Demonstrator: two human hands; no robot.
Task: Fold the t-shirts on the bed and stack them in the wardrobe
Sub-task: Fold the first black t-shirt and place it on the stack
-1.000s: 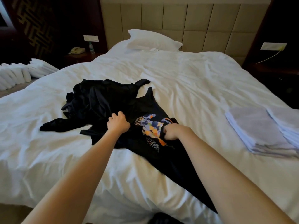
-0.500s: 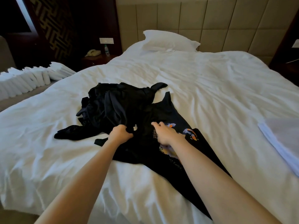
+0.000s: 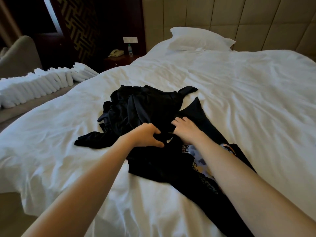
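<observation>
Sorting out the neckline first seems like the move here. So the printed black t-shirt [image 3: 164,161] is lying crumpled on the near side of the bed [image 3: 239,100], with its top end touching the heap of other black t-shirts [image 3: 142,106] just behind it. The left hand [image 3: 147,136] has thumb and fingers closed on the fabric right at the collar, next to a little white label [image 3: 168,140]. The right hand [image 3: 187,130] sits just beside it with fingers curled down into the cloth, which looks like a grip too.

If it were me, I'd slide the hands apart along the shoulders and lift the shirt clear so it doesn't drag a sleeve out of the heap. Then I'd lay it print-down on the open duvet to the right and smooth it flat before any fold. It looks like thin, floppy fabric, so wrinkles will get folded in otherwise. No wardrobe in view.
</observation>
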